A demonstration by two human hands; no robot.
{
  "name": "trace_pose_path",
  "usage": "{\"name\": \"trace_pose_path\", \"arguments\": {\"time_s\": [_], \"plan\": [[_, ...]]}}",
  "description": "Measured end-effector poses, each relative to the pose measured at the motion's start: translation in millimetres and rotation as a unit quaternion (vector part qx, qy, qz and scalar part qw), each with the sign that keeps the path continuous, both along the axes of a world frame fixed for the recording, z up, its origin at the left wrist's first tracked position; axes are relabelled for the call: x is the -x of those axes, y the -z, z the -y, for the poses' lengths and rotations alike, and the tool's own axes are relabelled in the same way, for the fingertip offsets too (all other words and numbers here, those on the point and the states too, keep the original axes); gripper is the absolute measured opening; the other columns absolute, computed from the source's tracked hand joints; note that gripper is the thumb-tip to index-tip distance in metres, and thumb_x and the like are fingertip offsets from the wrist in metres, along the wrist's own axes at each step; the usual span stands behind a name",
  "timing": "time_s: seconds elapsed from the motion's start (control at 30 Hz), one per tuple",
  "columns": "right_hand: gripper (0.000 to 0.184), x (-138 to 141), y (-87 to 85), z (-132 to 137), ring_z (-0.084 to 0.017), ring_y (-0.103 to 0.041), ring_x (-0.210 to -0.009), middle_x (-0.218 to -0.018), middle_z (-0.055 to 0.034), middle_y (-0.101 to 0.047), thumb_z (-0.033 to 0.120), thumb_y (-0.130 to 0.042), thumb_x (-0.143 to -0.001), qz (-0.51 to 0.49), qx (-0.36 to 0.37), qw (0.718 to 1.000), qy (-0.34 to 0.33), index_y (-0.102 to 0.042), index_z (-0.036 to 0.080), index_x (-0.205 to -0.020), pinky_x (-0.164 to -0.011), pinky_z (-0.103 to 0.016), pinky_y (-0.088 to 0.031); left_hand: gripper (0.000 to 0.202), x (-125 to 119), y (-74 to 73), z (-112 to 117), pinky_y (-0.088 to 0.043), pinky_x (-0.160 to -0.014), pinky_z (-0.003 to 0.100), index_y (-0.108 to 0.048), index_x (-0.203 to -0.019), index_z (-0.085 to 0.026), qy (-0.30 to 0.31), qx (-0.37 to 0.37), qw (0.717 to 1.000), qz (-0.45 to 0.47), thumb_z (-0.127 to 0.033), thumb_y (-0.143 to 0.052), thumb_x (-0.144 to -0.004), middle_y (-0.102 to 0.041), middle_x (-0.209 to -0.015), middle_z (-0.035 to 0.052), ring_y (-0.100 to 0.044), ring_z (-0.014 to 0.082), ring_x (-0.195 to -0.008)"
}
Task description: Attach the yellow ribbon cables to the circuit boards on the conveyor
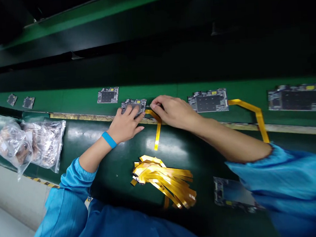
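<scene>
My left hand (127, 124) lies with spread fingers over a circuit board (142, 103), holding it down at the edge of the green belt. At the board's right end, my right hand (172, 110) is closed in a pinch. A small dark bit shows at its fingertips, too small to name. An orange flat ribbon cable (157, 135) runs from that end of the board, below my right fingers, and hangs toward me. Nearer my body lies a fanned pile of the same ribbon cables (165, 178).
More circuit boards (108, 95) lie along the green belt (71, 101); one on the right (211, 101) has a ribbon cable (246, 106) attached. Clear plastic bags (46, 145) sit at the left. Another board (232, 193) lies near my right sleeve.
</scene>
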State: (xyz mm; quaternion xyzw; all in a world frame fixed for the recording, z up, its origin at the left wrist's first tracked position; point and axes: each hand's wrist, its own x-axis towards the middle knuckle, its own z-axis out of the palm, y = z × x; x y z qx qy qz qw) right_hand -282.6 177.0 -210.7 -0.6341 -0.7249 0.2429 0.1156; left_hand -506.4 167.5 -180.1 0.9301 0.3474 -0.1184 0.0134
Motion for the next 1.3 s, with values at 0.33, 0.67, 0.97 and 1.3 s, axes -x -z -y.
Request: {"name": "trace_pose_path", "arguments": {"time_s": [0.33, 0.67, 0.97, 1.3], "plan": [[0.029, -6.1, 2.9, 1.2, -0.029, -0.073, -0.092, -0.116, -0.0111, -0.079, 0.040, -0.058, -0.104, 0.056, 0.007, 0.998, -0.024, -0.082, 0.026, -0.112, -0.073, -0.038, -0.047, 0.060, -12.8, -3.4, 2.2, -0.047, -0.110, 0.055, -0.054, -0.167, -0.020, 0.005, 0.006, 1.000, -0.014, -0.049, -0.046, -0.115, -0.049, -0.172, 0.0200, -0.048, 0.0414, -0.148], [0.031, -16.4, 1.0, 1.6, -0.030, -0.074, -0.095, -0.117, -0.0136, -0.079, 0.039, -0.056, -0.104, 0.069, 0.033, 0.997, -0.018, -0.082, 0.024, -0.112, -0.076, -0.038, -0.049, 0.058, -23.7, 0.6, -1.0, -0.048, -0.109, 0.056, -0.059, -0.162, -0.018, 0.012, 0.009, 1.000, 0.011, -0.049, -0.047, -0.115, -0.052, -0.169, 0.0209, -0.050, 0.0415, -0.146], [0.032, -33.7, -11.6, 10.4, -0.026, -0.067, -0.070, -0.072, -0.0053, -0.073, 0.054, -0.068, -0.094, 0.075, 0.150, 0.985, 0.050, -0.080, 0.026, -0.084, -0.061, -0.035, -0.039, 0.050, 14.9, 3.1, -22.4, -0.052, -0.112, 0.048, -0.065, -0.155, -0.019, -0.062, 0.017, 0.985, 0.158, -0.042, -0.044, -0.116, -0.066, -0.153, 0.0157, -0.059, 0.0333, -0.141], [0.037, -67.2, -45.8, -5.5, -0.042, -0.075, -0.096, -0.110, -0.0215, -0.082, 0.044, -0.064, -0.101, 0.168, -0.035, 0.970, 0.175, -0.082, 0.021, -0.124, -0.072, -0.044, -0.044, 0.042, 59.5, 6.5, -49.6, -0.055, -0.112, 0.046, -0.074, -0.140, -0.017, -0.181, -0.012, 0.955, 0.235, -0.038, -0.052, -0.110, -0.073, -0.138, 0.0137, -0.066, 0.0308, -0.127]]}}
